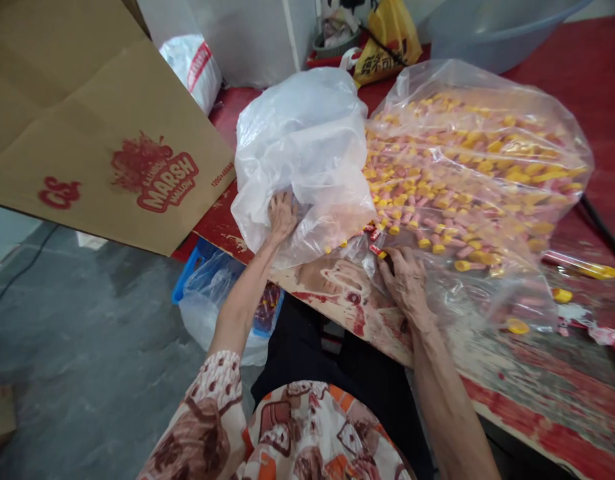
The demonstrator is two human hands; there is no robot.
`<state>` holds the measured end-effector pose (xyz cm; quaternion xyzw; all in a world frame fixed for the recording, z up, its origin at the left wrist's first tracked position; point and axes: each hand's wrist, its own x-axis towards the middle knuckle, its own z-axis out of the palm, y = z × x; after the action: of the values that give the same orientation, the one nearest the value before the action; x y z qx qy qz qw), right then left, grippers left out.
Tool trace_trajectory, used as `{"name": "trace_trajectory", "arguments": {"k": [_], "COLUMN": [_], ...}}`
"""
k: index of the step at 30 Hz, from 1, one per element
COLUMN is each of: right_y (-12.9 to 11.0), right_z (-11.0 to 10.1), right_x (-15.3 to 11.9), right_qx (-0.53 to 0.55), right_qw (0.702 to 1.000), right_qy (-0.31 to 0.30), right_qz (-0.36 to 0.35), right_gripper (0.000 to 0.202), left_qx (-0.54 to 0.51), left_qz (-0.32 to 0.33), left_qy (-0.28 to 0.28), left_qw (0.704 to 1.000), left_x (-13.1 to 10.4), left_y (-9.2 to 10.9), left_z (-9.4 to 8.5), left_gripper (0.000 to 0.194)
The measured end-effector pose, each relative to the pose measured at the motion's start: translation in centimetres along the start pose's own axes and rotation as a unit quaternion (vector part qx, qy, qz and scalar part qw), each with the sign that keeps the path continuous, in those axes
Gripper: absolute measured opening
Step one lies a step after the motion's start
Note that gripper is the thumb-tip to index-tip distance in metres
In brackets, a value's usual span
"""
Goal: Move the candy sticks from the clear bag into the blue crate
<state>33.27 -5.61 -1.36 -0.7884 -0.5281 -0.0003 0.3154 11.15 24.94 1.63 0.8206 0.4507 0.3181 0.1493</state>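
Note:
My left hand [283, 215] is pressed into a cloudy white plastic bag [302, 133], its fingers bent into the film. Some yellow-capped pieces show through the bag's lower edge. At the table's front, my right hand [404, 277] has its fingers curled at a small red-labelled tube with a yellow cap [378, 251]; the fingertips touch its capped end. Just beyond that hand lies a large clear bag [487, 153] full of small pink tubes with yellow caps, spread toward the white bag. Part of its film lies beneath my right forearm.
A large cardboard carton [87, 120] stands at the left. Below the table edge is a blue crate [184, 270] lined with clear plastic. A yellow bag [390, 43] and a grey-blue basin [497, 33] are at the back. A longer tube [580, 263] and loose caps lie right.

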Motion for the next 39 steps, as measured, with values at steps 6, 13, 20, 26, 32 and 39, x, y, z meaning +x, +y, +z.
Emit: {"name": "trace_trajectory", "arguments": {"k": [6,13,20,26,32,39], "right_y": [0.4,0.1,0.7,0.1,0.0,-0.5], "right_z": [0.1,-0.5,-0.5,-0.4,-0.6,-0.4], "right_x": [-0.3,-1.8,-1.5,-1.5,-1.4,-1.4], "right_qx": [0.042,0.004,-0.003,-0.017,-0.033,0.003], "right_qw": [0.999,0.999,0.998,0.998,0.999,0.998], "right_qy": [0.032,0.021,0.065,0.062,0.041,0.064], "right_qz": [-0.009,-0.029,-0.025,-0.017,-0.004,-0.010], "right_gripper": [0.032,0.027,0.028,0.027,0.025,0.033], "left_qx": [0.007,-0.019,0.080,0.073,0.007,-0.191], "left_qz": [0.079,0.042,0.014,0.056,0.029,-0.063], "left_qy": [-0.071,-0.026,-0.060,-0.098,-0.056,0.032], "left_qw": [0.994,0.999,0.995,0.991,0.998,0.979], "left_x": [-4.3,-7.3,-5.5,-4.0,-4.1,-6.1], "left_y": [1.5,1.9,1.0,0.1,0.3,4.9], "left_z": [-0.4,0.0,-0.6,-1.4,-2.5,-4.2], "left_gripper": [0.025,0.033,0.038,0.026,0.021,0.027]}}
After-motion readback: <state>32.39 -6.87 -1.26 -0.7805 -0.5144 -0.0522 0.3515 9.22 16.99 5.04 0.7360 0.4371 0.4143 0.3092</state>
